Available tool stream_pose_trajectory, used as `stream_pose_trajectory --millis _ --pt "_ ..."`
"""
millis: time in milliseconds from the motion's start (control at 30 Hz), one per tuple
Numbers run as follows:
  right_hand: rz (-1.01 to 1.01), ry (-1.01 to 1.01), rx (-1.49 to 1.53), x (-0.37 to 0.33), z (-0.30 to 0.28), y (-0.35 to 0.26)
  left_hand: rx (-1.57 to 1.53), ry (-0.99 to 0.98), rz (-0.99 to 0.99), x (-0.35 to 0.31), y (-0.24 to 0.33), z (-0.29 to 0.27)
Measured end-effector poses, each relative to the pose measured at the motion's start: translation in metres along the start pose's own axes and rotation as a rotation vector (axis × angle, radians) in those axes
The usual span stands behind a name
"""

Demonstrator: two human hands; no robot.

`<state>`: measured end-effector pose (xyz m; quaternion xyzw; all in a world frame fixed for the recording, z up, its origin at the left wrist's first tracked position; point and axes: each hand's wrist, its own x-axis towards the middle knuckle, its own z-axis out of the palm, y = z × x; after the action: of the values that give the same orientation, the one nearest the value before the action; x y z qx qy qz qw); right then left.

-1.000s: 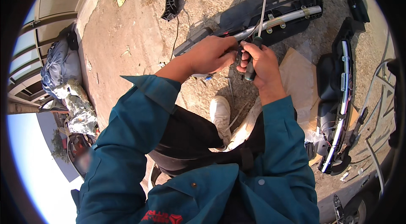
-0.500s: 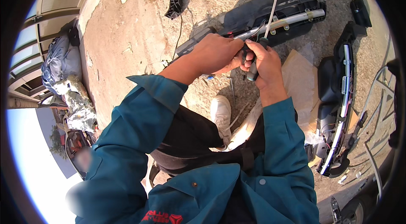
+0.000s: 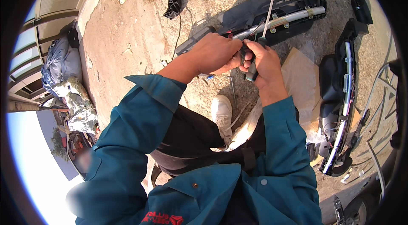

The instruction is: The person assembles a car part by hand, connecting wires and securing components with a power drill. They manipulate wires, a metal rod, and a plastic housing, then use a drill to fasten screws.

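My left hand [image 3: 217,54]: fingers curled inward; can't tell whether anything pinched there. Close beside it, my right hand [image 3: 267,62]: wrapped round screwdriver [image 3: 262,41], shaft pointing away from me, tilted slightly right. Just beyond both, black panel [image 3: 255,10] on ground, long axis slanting near-left to far-right; shaft crosses its silver bar [image 3: 312,11] in view. Left hand nearer bar's near end.

The person wears a teal work jacket [image 3: 284,178] with long sleeves [image 3: 140,116]. The left cuff [image 3: 155,89] flares wide to a pointed corner; the right cuff [image 3: 278,108] sits closer. One round snap [image 3: 195,185] is brassy, another [image 3: 264,182] pale grey. A red emblem [image 3: 176,220] with lettering marks the chest. Below are black trousers [image 3: 191,138] and white shoes [image 3: 221,112].
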<state>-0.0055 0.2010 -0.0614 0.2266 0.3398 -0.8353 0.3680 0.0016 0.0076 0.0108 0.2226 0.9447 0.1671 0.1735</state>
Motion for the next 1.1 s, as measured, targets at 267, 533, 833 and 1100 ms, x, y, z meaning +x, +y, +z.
stream_pose_trajectory --millis 267,533,833,1100 --pt "-0.018 0.024 -0.012 -0.002 0.005 0.0 0.045 -0.013 -0.035 0.001 0.005 -0.004" --pt "-0.024 0.004 0.013 0.0 0.006 0.001 0.047 -0.037 -0.088 0.004 0.003 0.0" --pt "-0.113 -0.054 0.008 -0.001 0.008 -0.001 -0.244 -0.011 -0.081 0.003 -0.001 0.007" --pt "-0.178 -0.108 0.107 0.002 0.009 0.009 -0.77 0.009 -0.237 -0.001 -0.002 0.004"
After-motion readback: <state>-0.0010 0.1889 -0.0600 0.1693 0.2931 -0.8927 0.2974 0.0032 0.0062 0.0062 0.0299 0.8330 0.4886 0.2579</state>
